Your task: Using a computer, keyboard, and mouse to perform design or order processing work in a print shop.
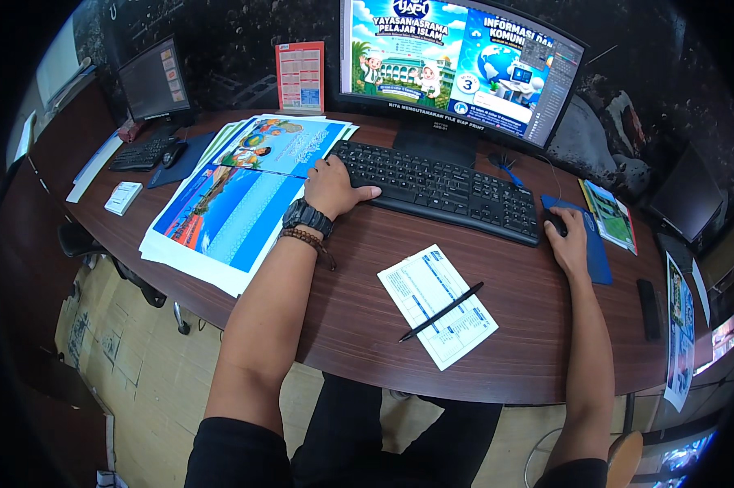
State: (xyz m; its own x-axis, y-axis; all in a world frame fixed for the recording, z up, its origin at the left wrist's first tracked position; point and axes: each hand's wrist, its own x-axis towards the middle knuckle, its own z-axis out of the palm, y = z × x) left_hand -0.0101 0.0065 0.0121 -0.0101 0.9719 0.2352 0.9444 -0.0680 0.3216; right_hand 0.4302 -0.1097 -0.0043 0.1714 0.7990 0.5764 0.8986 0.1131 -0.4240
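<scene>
My left hand (334, 189) rests on the left end of a black keyboard (432, 183), thumb stretched out along its front edge and the other fingers on the keys. A dark watch (306, 218) and a beaded bracelet (303, 236) circle that wrist. At the keyboard's right end, my right hand (570, 237) is curled over a black computer mouse (556, 223), mostly hidden under the fingers, on a blue mouse pad (599, 259). Behind the keyboard stands a lit monitor (465, 61) with two colourful page designs. A printed form (420, 286) lies before me, a black pen (442, 312) across it.
Large colour prints (249, 195) are stacked left of my left forearm. Farther left are a second monitor (149, 81), keyboard (139, 153) and a small stack of cards (124, 198). A red calendar (300, 77) stands behind. At right lie a dark slim object (648, 309) and leaflets (609, 213).
</scene>
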